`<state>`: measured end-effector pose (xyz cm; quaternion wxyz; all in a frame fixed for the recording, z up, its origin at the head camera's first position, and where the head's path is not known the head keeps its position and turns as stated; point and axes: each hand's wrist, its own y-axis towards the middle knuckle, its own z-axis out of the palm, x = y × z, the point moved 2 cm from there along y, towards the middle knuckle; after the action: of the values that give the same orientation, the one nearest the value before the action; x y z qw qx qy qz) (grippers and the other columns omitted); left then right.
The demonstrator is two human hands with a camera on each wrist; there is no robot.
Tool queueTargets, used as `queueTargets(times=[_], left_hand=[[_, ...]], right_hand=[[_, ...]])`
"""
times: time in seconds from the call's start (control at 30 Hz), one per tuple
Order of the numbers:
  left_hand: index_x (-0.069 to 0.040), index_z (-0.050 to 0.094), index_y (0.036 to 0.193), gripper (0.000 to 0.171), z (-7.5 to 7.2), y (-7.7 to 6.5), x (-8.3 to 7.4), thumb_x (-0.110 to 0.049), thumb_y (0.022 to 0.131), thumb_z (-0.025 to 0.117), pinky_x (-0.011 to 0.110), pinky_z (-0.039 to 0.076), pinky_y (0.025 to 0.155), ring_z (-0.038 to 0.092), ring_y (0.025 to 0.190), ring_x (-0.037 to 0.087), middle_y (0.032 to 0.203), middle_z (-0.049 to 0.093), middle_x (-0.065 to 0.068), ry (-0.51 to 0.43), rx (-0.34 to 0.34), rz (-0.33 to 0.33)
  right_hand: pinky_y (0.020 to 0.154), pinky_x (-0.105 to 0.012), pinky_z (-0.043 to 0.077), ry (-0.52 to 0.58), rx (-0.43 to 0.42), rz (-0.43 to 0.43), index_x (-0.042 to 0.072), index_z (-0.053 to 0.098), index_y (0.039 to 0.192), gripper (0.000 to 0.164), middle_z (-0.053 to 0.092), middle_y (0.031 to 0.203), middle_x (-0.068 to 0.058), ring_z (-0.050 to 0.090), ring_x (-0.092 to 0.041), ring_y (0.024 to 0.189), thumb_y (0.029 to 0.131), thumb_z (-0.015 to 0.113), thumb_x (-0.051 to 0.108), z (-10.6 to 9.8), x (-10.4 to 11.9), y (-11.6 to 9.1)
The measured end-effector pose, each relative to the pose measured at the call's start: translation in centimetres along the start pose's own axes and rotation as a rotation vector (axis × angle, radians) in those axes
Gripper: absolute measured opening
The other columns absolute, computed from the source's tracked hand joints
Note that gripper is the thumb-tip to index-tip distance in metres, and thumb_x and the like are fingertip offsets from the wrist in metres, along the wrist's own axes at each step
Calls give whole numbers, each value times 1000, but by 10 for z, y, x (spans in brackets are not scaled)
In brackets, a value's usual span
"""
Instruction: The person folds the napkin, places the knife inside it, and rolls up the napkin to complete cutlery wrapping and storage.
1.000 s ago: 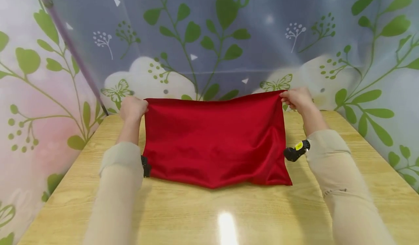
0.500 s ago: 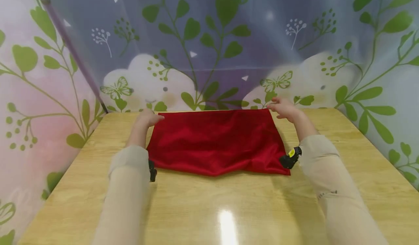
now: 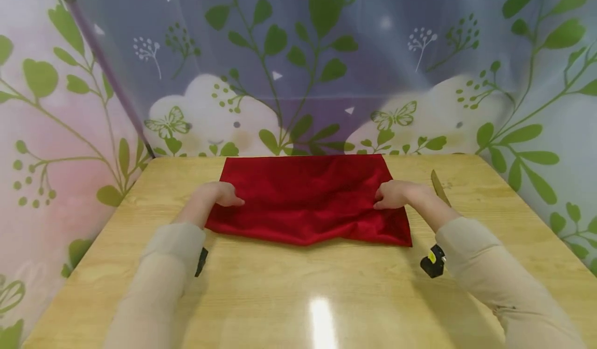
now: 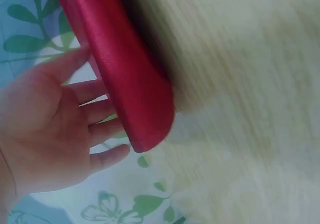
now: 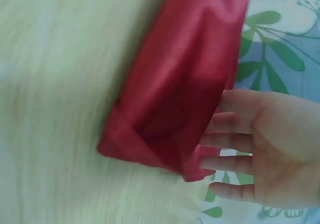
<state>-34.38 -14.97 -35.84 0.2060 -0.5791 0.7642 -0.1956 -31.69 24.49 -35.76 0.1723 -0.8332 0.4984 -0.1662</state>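
A shiny red cloth [image 3: 303,193] lies across the far middle of the table, its near edge rounded like a fold and a little wrinkled. Over its left side is my left hand [image 3: 219,192]; in the left wrist view the fingers [image 4: 97,107] are spread and straight beside the cloth's rolled edge. At the cloth's right side is my right hand [image 3: 394,193]. The right wrist view shows its fingers [image 5: 232,141] extended, tips at the cloth near an open, layered corner. Neither hand grips the fabric.
The cloth rests on a light wooden table [image 3: 261,297]. A slim, brownish, blade-shaped thing [image 3: 440,187] lies at the right, partly behind my right forearm. A patterned backdrop [image 3: 298,69] stands along the table's back and sides.
The cloth's far edge, held up by both hands a second ago, has been lowered and let go at the back. Both hands have since moved back toward me over the cloth's sides.
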Motion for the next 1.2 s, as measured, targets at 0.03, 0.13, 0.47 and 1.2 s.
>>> queueTargets(times=[0.03,0.13,0.47,1.2], left_hand=[[8,41,133,58,2,-1,0,-35,95,46,46,27,104,40,123,34,134,43,22,-1,7,-17],[7,29,140,64,8,-2,1,-39,97,40,54,15,106,27,132,39,145,29,24,-20,-2,-48],[8,45,130,52,14,-12,32,-31,96,43,59,26,98,43,120,42,129,49,25,-85,-379,55],[-15,57,63,23,64,-50,-94,-30,73,72,32,35,62,50,62,19,61,52,-2,716,-787,574]], right_hand=[[94,-46,39,-10,8,22,-6,59,117,40,58,117,-21,50,-38,114,93,52,27,2,1,-1],[98,-48,34,-17,3,67,-8,52,125,47,50,128,-25,41,-41,122,94,50,28,6,1,-3],[92,-49,39,20,-328,-20,-7,59,116,34,58,116,-24,51,-40,111,92,54,17,10,-4,-14],[52,-33,44,-450,-556,-258,14,56,64,15,52,63,0,56,-23,65,70,68,8,51,64,-51]])
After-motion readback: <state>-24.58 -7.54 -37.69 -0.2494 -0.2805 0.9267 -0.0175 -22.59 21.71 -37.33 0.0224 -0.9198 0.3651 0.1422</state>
